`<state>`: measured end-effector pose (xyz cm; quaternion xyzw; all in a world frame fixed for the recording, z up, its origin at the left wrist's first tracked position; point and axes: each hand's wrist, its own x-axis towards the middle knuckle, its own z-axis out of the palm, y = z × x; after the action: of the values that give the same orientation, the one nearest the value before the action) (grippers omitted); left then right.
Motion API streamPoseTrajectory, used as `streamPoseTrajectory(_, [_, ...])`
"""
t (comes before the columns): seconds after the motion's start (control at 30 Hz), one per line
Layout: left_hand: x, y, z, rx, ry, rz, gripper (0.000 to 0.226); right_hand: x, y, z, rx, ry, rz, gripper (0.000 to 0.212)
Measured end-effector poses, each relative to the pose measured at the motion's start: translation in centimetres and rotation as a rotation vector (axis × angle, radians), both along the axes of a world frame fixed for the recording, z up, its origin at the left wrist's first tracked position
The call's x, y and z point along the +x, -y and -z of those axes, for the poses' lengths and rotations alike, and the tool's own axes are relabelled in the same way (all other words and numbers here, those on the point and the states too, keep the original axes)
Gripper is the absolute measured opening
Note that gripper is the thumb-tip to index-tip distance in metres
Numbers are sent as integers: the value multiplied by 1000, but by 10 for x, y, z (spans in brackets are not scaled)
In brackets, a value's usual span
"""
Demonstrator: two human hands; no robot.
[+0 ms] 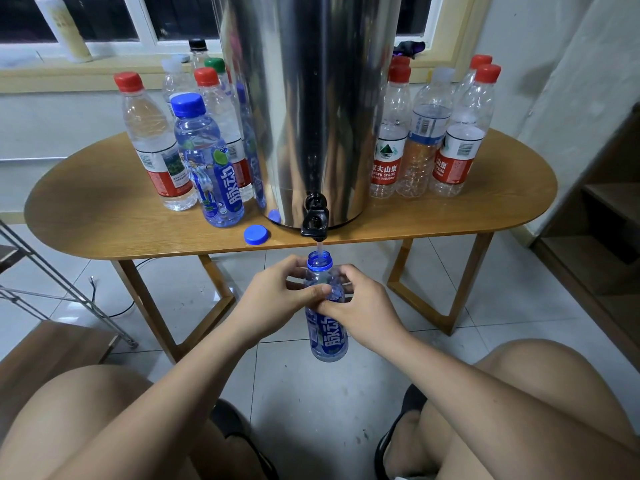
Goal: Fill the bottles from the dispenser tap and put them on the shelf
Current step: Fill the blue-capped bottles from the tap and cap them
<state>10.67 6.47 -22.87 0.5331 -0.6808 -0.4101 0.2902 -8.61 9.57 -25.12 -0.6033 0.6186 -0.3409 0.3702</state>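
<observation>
Table (pixel 104 209): oval wooden top on angled wooden legs, set before a window sill (pixel 52 76) and pale walls; grey floor tiles (pixel 304 403) are seen beneath.

Dispenser (pixel 311 98): tall steel cylinder stood at the middle of the table, its black tap (pixel 314 221) overhanging the front edge. A thin stream of water is seen falling from the tap.

Open bottle (pixel 325 327): blue-labelled, uncapped, held upright below the table edge with its mouth directly under the tap. The fill level cannot be told with certainty through the tinted plastic.

Left hand (pixel 277 296): closed around the upper part of the open bottle, thumb laid across the front.

Right hand (pixel 363 306): closed around the same bottle from the other side, fingers touching those of the left.

Loose blue cap (pixel 255 234): laid flat on the table near the front edge, just left of the tap.

Capped blue bottle (pixel 207 161): stood upright on the table left of the dispenser, among a cluster of clear bottles, of which a red-capped bottle (pixel 152 143) stands nearest the left.

Right-hand group (pixel 433 133): clear bottles with red and white caps, stood close together to the right of the dispenser.

Cream bottle (pixel 64 27): stood on the window sill, upper left.

Wooden shelf unit (pixel 606 220): partly seen at the right edge of the room, beside the wall.

Metal frame (pixel 52 289): slanted bars at the left edge, above the floor.

Bare knees are seen in the foreground, with dark shoes on the tiles between them.
</observation>
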Motion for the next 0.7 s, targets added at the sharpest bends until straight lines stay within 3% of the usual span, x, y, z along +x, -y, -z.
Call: streamPoseTrajectory(0.7, [-1, 1, 1, 17, -27, 11, 39, 0, 0, 1, 0, -9, 13, 67])
